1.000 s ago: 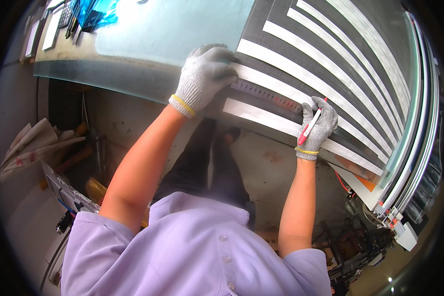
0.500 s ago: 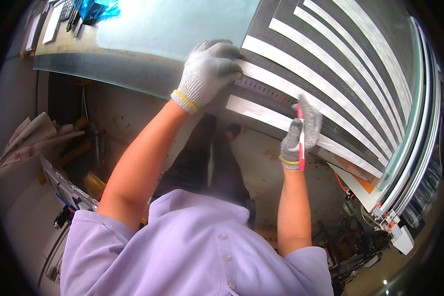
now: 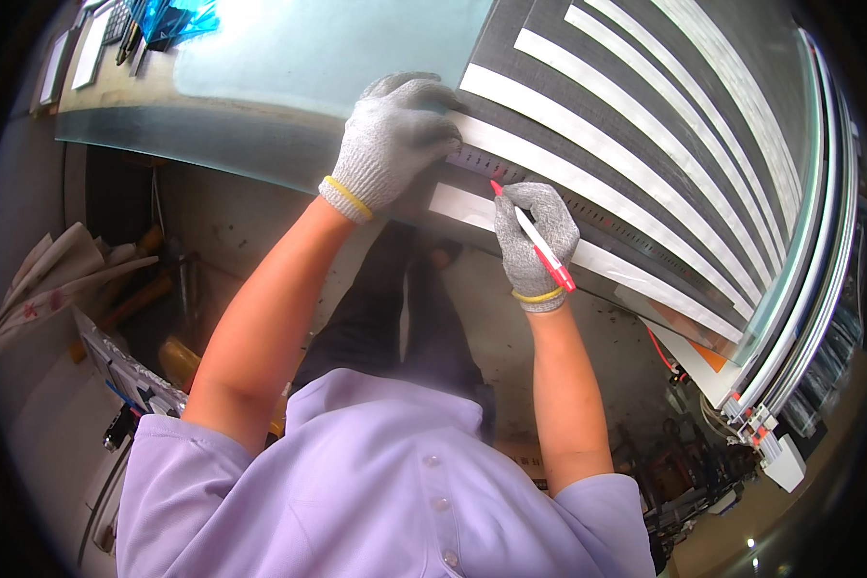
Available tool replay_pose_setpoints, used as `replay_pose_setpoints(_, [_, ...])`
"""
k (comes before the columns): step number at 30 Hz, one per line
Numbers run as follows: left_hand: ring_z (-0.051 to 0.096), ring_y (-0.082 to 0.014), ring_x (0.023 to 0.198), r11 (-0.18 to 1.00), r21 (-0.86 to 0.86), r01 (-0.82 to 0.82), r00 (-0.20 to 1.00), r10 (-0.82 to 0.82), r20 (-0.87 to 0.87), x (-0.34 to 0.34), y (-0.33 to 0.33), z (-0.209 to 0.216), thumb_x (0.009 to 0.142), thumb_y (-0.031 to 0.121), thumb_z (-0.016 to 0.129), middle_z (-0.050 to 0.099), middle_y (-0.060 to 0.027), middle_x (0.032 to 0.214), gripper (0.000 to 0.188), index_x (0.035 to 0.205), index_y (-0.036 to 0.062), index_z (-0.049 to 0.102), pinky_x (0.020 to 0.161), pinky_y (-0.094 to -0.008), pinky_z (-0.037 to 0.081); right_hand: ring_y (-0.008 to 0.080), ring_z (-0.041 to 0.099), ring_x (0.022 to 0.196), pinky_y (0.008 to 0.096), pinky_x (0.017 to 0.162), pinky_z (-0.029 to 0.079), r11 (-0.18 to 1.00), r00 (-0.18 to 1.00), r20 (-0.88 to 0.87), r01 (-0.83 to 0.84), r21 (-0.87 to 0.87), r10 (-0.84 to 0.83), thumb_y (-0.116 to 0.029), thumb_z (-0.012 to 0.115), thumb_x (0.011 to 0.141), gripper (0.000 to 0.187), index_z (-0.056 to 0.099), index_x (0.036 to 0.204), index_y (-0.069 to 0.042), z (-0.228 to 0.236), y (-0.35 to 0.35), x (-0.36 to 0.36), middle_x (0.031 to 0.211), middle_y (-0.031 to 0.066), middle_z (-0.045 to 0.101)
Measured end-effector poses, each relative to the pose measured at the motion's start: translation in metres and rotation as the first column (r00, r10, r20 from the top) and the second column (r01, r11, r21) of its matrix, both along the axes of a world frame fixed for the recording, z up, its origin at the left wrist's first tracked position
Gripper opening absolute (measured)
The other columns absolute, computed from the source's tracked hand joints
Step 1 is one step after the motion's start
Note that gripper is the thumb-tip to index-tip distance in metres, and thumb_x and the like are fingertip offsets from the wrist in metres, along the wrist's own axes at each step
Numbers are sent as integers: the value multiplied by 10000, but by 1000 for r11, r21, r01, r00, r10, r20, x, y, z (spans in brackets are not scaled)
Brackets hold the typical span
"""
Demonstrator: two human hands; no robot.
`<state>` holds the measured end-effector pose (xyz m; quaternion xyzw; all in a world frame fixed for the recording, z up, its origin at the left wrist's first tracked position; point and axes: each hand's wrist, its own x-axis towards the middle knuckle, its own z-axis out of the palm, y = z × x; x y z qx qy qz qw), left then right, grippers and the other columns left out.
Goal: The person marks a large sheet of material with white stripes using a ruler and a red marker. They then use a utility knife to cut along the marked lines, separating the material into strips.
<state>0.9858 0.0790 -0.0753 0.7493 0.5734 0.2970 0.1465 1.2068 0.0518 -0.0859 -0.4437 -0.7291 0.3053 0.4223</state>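
My left hand (image 3: 395,140), in a grey knit glove with a yellow cuff, rests at the left end of a long marked ruler (image 3: 612,223), its fingers curled down on it. The ruler lies between white strips on a dark surface; the nearest white strip (image 3: 636,282) runs along the table's front edge. In my gloved right hand (image 3: 539,236) is a white pen with red ends (image 3: 538,241), gripped between thumb and fingers. Its red upper-left end is at or just above the ruler's near edge; contact cannot be made out.
A large clear glass sheet (image 3: 308,58) covers the table on the left, its edge overhanging the front. Crumpled blue film (image 3: 178,24) lies at the far left. Curved rails (image 3: 824,241) border the right side. Folded cloth or paper (image 3: 63,275) stands at lower left.
My right hand has moved left along the ruler, toward my left hand, and the pen has tilted from upright to slanting up-left. My left hand stays at the ruler's end.
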Motion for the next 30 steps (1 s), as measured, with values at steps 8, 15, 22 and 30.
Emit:
replay_pose_setpoints(8, [571, -296, 1223, 1000, -20, -3, 1000, 3, 12, 0, 0, -1, 730, 169, 797, 696, -22, 1151, 101, 807, 109, 772, 1040, -432, 455, 300, 671, 742, 356, 707, 545, 998, 999, 38, -18, 54, 16, 44, 716, 810, 116, 624, 866, 0, 3, 4, -1, 820, 144, 661])
replay_pose_setpoints(15, [569, -296, 1222, 1000, -5, 6, 1000, -6, -24, -1, 1, 0, 729, 168, 799, 694, -19, 1149, 98, 808, 116, 773, 1041, -429, 455, 303, 650, 716, 361, 671, 533, 996, 998, 63, -29, 83, 23, 49, 706, 805, 114, 619, 850, -8, 5, 5, -1, 797, 140, 645])
replay_pose_setpoints(22, [570, -293, 1221, 1000, -13, 1, 1000, 0, 24, -1, 0, -1, 721, 154, 800, 695, -14, 1137, 90, 793, 112, 767, 1038, -429, 454, 279, 649, 697, 340, 677, 529, 1000, 1000, 29, 8, -13, -8, 65, 692, 815, 102, 616, 846, 5, 2, 3, -2, 789, 135, 646])
replay_pose_setpoints(30, [573, -295, 1216, 1000, -8, -10, 1000, 10, 2, -1, 1, 1, 720, 156, 801, 695, -22, 1133, 92, 789, 108, 766, 1031, -429, 453, 270, 647, 689, 337, 663, 523, 1000, 1000, 19, 6, -29, -6, 52, 699, 822, 96, 614, 835, 7, 3, 4, -2, 783, 135, 644])
